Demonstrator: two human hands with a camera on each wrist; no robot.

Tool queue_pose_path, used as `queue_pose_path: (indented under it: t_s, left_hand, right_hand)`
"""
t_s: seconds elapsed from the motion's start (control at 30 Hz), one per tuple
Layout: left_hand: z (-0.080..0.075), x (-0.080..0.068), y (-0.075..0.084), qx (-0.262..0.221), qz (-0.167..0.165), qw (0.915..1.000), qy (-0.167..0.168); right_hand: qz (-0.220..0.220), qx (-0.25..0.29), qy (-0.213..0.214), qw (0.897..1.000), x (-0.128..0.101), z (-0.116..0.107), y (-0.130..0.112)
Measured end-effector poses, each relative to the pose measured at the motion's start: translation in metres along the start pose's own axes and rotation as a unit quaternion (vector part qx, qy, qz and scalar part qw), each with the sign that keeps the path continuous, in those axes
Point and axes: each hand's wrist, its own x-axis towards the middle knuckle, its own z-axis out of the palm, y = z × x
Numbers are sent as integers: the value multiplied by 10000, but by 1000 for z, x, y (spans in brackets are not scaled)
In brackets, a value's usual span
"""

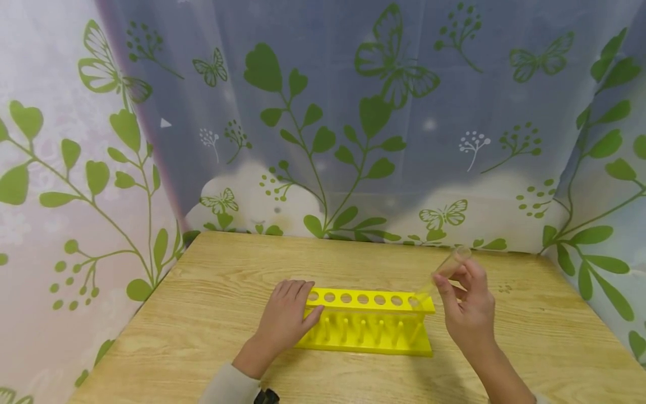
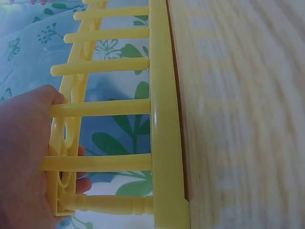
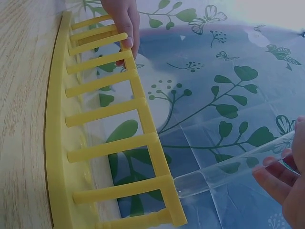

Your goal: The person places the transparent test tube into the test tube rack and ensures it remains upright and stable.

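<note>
A yellow test tube rack (image 1: 368,349) stands upright on the table, its top rail pierced by a row of round holes above a row of pegs. My left hand (image 1: 285,314) grips the left end of that rail, thumb in front; in the left wrist view its fingertips (image 2: 84,185) show behind the rail. To the right, my right hand (image 1: 471,306) pinches a clear test tube (image 1: 449,265) near its open upper end. The tube is tilted, and its rounded bottom is right at the rightmost hole, as the right wrist view of the tube (image 3: 209,179) also shows.
The wood-grain table (image 1: 227,269) carries the rack near its middle. Behind it and at both sides hangs a cloth (image 1: 313,185) printed with green leaves and butterflies. A small black object (image 1: 267,396) shows by the left sleeve (image 1: 232,386).
</note>
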Motion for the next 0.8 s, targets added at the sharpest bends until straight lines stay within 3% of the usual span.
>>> queue_pose_path:
  t_s: [0.27,0.8]
  left_hand:
    - [1,-1,0,17,12,10000,19]
    - [0,0,0,-4,57,9999,85]
  right_hand:
    - [-32,-165,-18,9999,-2,0,2]
    - [-235,189,-3,9995,-1,2,5]
